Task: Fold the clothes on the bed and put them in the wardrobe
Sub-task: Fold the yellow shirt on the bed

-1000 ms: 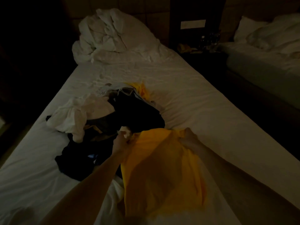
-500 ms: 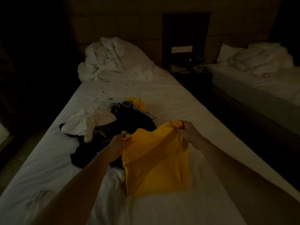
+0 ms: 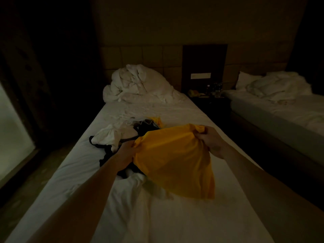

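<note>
A yellow garment (image 3: 173,160) hangs in the air above the white bed (image 3: 175,221), stretched between my two hands. My left hand (image 3: 127,152) grips its left top corner and my right hand (image 3: 209,138) grips its right top corner. Behind it on the sheet lies a pile of clothes: a white garment (image 3: 112,135), dark garments (image 3: 105,155) and another yellow piece (image 3: 157,121). The yellow garment hides part of the pile. The room is dim.
A crumpled white duvet (image 3: 140,86) sits at the head of the bed. A dark nightstand (image 3: 208,99) with small items separates it from a second bed (image 3: 280,109) on the right. A bright window (image 3: 12,135) is at the left.
Both hands have lifted the yellow garment off the sheet and raised it; it now hangs free. The view has tilted upward, showing more of the wall.
</note>
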Demonstrator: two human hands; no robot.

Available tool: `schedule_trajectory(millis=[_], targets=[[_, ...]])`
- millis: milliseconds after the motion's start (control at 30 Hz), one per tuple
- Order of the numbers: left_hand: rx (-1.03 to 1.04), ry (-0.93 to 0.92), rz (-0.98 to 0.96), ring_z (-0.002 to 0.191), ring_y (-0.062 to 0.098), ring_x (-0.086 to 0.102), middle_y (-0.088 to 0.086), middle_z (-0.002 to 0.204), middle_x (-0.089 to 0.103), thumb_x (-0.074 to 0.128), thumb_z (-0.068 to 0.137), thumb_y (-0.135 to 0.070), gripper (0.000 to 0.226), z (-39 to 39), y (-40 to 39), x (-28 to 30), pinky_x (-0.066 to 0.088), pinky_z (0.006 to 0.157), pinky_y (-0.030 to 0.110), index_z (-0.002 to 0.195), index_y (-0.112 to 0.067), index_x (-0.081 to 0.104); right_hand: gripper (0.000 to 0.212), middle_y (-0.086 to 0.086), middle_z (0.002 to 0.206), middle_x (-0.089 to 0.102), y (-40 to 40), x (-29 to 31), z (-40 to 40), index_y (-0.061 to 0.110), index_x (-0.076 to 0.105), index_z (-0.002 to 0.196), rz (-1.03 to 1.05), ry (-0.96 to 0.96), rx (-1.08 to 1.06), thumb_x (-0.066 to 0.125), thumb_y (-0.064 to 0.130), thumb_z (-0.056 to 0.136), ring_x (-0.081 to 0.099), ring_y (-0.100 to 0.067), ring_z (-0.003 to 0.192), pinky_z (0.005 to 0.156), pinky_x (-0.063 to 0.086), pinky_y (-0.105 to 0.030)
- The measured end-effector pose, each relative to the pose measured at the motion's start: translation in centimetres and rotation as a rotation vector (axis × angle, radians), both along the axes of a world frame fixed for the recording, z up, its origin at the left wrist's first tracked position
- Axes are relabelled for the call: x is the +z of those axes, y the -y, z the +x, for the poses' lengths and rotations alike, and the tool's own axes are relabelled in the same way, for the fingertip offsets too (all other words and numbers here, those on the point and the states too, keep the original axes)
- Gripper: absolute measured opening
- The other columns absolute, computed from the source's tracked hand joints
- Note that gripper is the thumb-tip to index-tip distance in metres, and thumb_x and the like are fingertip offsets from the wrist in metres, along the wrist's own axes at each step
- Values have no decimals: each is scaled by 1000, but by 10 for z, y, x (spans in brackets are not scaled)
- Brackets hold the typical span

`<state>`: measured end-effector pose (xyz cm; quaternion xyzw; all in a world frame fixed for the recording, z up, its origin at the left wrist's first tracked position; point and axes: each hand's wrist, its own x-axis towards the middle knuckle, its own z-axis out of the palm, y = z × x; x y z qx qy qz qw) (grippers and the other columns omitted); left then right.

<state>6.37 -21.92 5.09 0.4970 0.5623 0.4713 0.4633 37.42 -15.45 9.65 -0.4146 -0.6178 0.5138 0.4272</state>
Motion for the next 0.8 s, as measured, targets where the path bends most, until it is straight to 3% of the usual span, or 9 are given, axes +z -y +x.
schedule_trajectory(millis=[67, 167, 367, 467, 533, 600, 667, 733, 800], targets=[[1, 42, -1, 102, 31, 68, 12, 115, 68, 55, 97, -15, 23, 6, 10, -1, 56, 81, 45, 119, -11, 62, 21, -7, 104, 71, 12, 8, 2, 8, 65, 116, -37, -48, 48, 55, 9, 98, 68, -21, 93, 79, 57, -34], [55, 38, -42, 102, 32, 67, 17, 121, 64, 55, 98, -17, 22, 18, 14, -2, 52, 91, 52, 117, -10, 62, 18, -7, 96, 74, 28, 15, 5, 9, 68, 107, -98, -100, 121, 52, 8, 98, 71, -22, 88, 71, 59, -33], [1, 44, -223, 104, 31, 64, 16, 126, 61, 53, 99, -21, 42, 67, 17, -15, 55, 84, 46, 139, -8, 46, 19, -9, 80, 73, 43, 22, 4, 10, 73, 88, -179, -327, 162, 55, 9, 94, 70, -25, 74, 63, 58, -37], [-92, 204, -277, 100, 32, 65, 18, 122, 64, 47, 101, -21, 38, 94, 22, -26, 54, 88, 52, 137, -8, 49, 11, -6, 73, 72, 49, 28, 0, 16, 78, 77, -146, -404, 238, 68, 19, 73, 70, -21, 68, 58, 57, -34], [-134, 256, -378, 86, 28, 70, 13, 103, 72, 44, 102, -27, 31, 107, 28, -36, 58, 79, 46, 127, -13, 57, 32, -3, 70, 72, 48, 30, -3, 13, 72, 88, -129, -418, 256, 73, 26, 59, 70, -18, 64, 55, 57, -31], [-149, 279, -451, 83, 28, 68, 11, 91, 73, 41, 102, -34, 35, 113, 33, -50, 55, 85, 47, 119, -10, 61, 26, -1, 66, 71, 46, 28, -8, 9, 62, 95, -123, -408, 254, 69, 17, 72, 69, -15, 60, 54, 56, -29], [-162, 312, -463, 87, 28, 65, 11, 97, 69, 38, 103, -33, 37, 118, 39, -58, 52, 87, 48, 125, -9, 56, 10, -1, 64, 69, 44, 22, -11, 7, 60, 95, -128, -415, 234, 50, 6, 95, 68, -16, 59, 56, 56, -30], [-202, 326, -426, 88, 26, 67, 9, 101, 68, 41, 103, -29, 27, 117, 42, -61, 57, 73, 44, 122, -17, 55, 19, -3, 67, 70, 43, 18, -14, 7, 61, 97, -148, -380, 223, 42, 7, 101, 69, -18, 62, 58, 58, -32], [-174, 300, -361, 94, 30, 68, 11, 108, 68, 43, 103, -22, 22, 105, 38, -64, 57, 78, 49, 121, -25, 54, 19, -5, 71, 72, 44, 14, -15, 7, 62, 99, -141, -348, 213, 44, 10, 100, 70, -20, 66, 59, 58, -34]])
